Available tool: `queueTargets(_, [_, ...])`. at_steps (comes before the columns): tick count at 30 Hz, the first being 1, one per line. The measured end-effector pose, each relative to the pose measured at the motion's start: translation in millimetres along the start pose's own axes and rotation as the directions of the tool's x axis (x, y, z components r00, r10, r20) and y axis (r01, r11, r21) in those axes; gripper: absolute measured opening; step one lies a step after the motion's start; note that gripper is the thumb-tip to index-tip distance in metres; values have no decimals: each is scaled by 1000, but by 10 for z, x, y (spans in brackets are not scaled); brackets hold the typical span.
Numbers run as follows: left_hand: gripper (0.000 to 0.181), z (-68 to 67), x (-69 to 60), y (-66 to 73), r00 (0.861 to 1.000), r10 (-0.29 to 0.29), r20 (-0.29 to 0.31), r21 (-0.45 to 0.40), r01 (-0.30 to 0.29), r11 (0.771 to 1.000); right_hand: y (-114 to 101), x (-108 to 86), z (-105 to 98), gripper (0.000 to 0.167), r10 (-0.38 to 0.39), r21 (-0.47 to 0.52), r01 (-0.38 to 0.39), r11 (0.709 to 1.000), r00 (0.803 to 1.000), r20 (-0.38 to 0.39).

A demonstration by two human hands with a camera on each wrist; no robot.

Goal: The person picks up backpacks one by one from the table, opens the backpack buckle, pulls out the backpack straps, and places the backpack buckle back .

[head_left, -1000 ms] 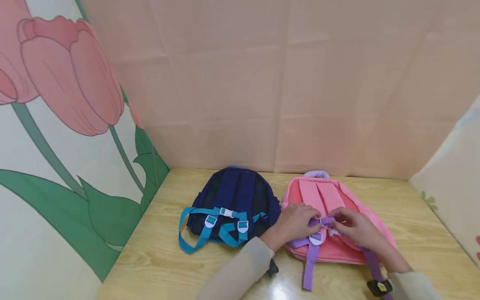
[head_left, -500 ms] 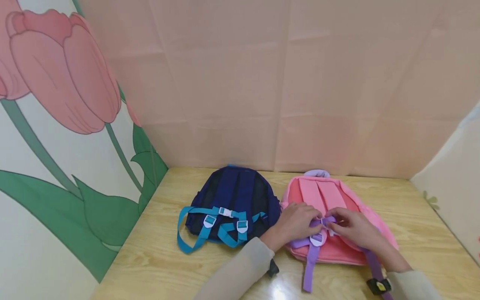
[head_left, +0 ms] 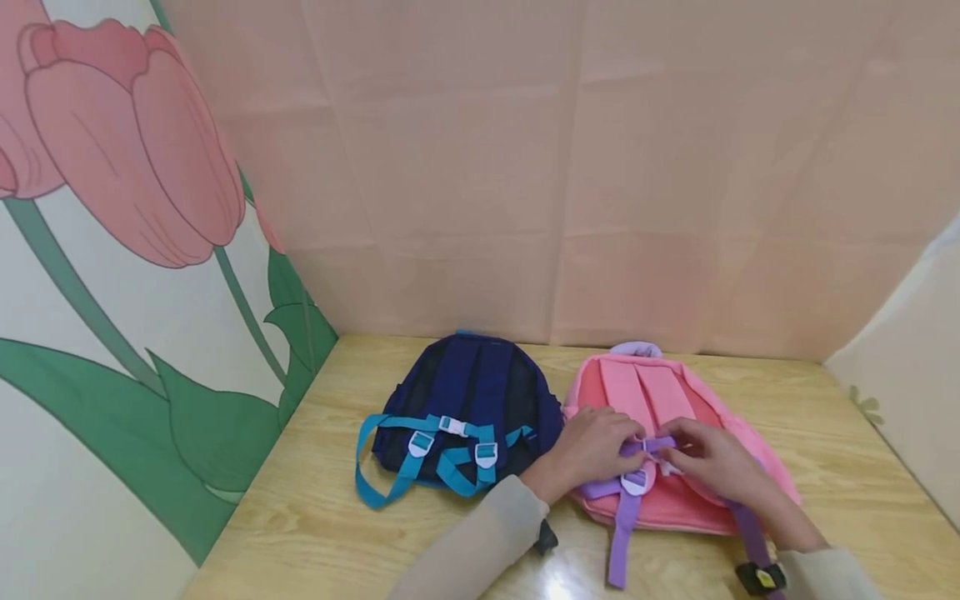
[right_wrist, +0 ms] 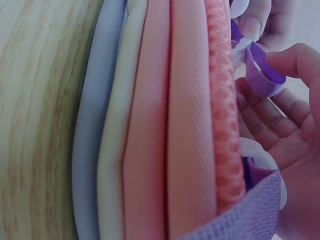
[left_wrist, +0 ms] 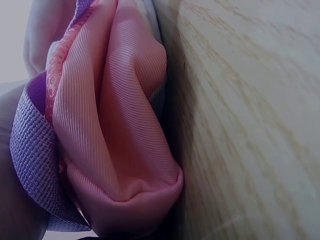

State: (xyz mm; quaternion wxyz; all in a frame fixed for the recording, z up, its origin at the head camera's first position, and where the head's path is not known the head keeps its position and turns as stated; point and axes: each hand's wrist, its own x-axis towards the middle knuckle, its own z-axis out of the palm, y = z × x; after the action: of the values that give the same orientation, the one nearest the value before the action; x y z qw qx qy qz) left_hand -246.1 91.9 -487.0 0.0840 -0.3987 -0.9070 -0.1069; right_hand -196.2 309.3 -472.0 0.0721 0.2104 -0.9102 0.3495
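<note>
A pink backpack lies on the table, its purple webbing strap and white buckle between the two hands. My left hand pinches the strap beside the buckle. On the other side, my right hand holds the strap's end between thumb and fingers. In the right wrist view a purple loop stands out from a white piece, with the thumb of my right hand against it. The left wrist view shows the backpack's pink side and a purple strap across the left wrist area.
Left of the pink bag, a navy backpack with teal straps lies on the wooden table. A pink backdrop rises behind, and a tulip-printed panel stands at the left.
The right hand has shifted slightly right, and more of the purple strap shows between the hands. The left hand holds nearly the same place.
</note>
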Motion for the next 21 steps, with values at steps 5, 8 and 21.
queueTargets(5, [32,-9,-16,16,1000,14,-10,19,-14,1000,0,-11,-3,20,-13,9,13,1000,1000,-5])
queueTargets(8, [33,-19,-20,22,1000,19,-6,26,-18,1000,-1,-3,-4,21,-9,2,9,1000,1000,3])
queueTargets(21, [34,-17,-30,16,1000,7,-9,30,-7,1000,-7,27,38,18,-48,-19,48,999,999,1])
